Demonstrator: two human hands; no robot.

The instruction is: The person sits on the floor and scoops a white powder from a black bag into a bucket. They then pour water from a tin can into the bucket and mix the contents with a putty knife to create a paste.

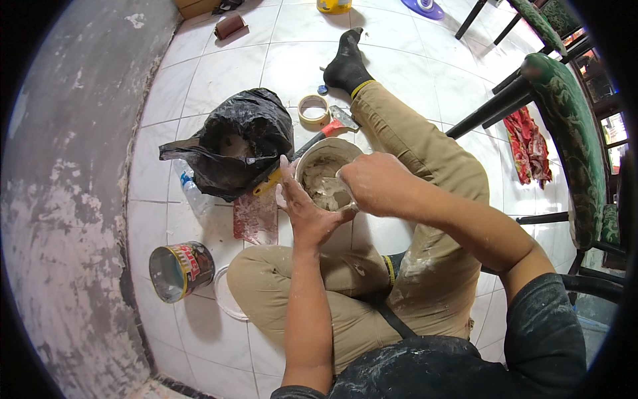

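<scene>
A round tub [305, 174] with thick greyish paste [324, 182] inside stands before me, between my legs. My left hand [306, 204] grips its near left side, thumb and fingers spread around the wall. My right hand [376, 182] is closed at the tub's right rim on a tool whose pale edge shows; its blade appears to dip into the paste, and the handle is hidden in my fist. Beyond the tub lies a scraper with a red and black handle [331, 127]. Left of my left hand lies a paste-smeared reddish plate [255, 217], beside a yellow handle [267, 182].
A black plastic bag [249, 129] with pale powder stands on the left, partly over a clear bottle [194, 192]. Near it are a masking tape roll [313, 109], a tin [182, 269] and a white lid [224, 299]. A plastered wall [75, 199] bounds the left; green chairs [568, 134] stand right.
</scene>
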